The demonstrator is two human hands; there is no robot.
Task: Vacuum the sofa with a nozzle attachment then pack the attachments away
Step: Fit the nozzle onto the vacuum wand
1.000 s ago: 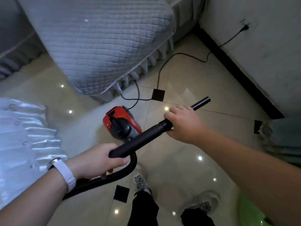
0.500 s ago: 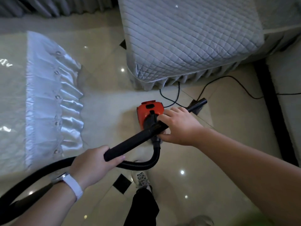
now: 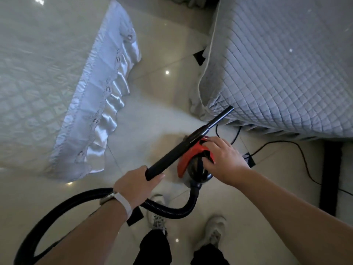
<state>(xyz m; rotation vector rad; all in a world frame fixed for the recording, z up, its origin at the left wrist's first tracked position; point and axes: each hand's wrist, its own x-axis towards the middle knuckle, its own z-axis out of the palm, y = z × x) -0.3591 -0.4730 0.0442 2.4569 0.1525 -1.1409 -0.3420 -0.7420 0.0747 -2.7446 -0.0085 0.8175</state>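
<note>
— What has the left hand (image 3: 137,185) got?
— It grips the tube's (image 3: 172,155) near end; the right hand (image 3: 223,159) clasps the red vacuum (image 3: 186,162).
— Where's that?
— On the floor (image 3: 168,88), just beside the sofa's (image 3: 277,64) corner.

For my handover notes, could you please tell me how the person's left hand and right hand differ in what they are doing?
The left hand is curled round the near end of the black tube; the right hand lies over the red vacuum body, gripping or pressing, I cannot tell. The left hand's wrist wears a white band; the right hand's wrist is bare. Both hands are on parts of the vacuum.
</note>
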